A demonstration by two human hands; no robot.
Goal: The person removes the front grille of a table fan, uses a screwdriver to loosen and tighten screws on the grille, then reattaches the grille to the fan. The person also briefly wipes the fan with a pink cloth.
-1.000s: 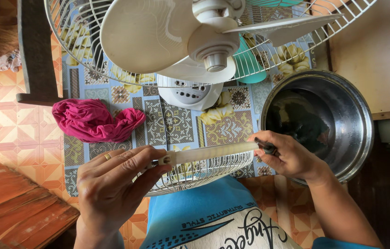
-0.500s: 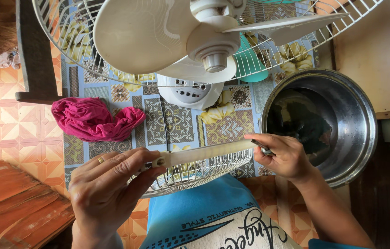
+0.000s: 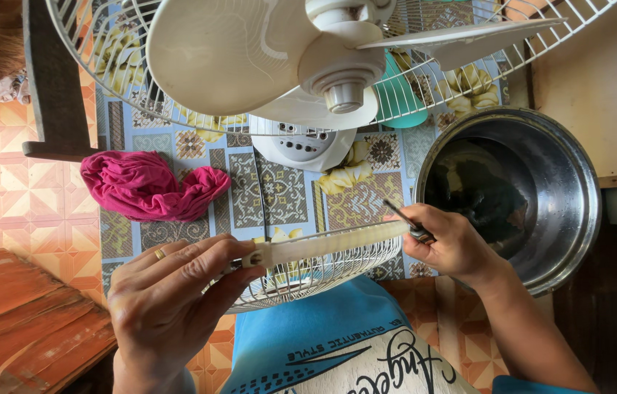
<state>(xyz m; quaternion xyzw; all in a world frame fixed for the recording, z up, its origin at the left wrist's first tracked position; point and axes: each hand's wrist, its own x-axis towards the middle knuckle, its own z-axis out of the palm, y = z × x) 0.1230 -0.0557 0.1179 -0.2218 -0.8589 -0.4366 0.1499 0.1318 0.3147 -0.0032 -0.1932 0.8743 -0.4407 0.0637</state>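
Left fingers (image 3: 199, 270) pinching the fan guard's cream rim band (image 3: 327, 244) at lower centre, right hand (image 3: 454, 244) closed on a thin tool (image 3: 405, 219) at its far end — probably prising the band off the guard (image 3: 308, 273) — next, gentle leverage

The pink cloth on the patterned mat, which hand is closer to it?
Left. The left hand is just below the pink cloth, gripping the fan guard; the right hand holds a screwdriver far across, beside the steel basin.

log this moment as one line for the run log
left hand: holds fan guard rim | right hand: grips screwdriver at rim | fan: blades bare | pink cloth, steel basin on floor
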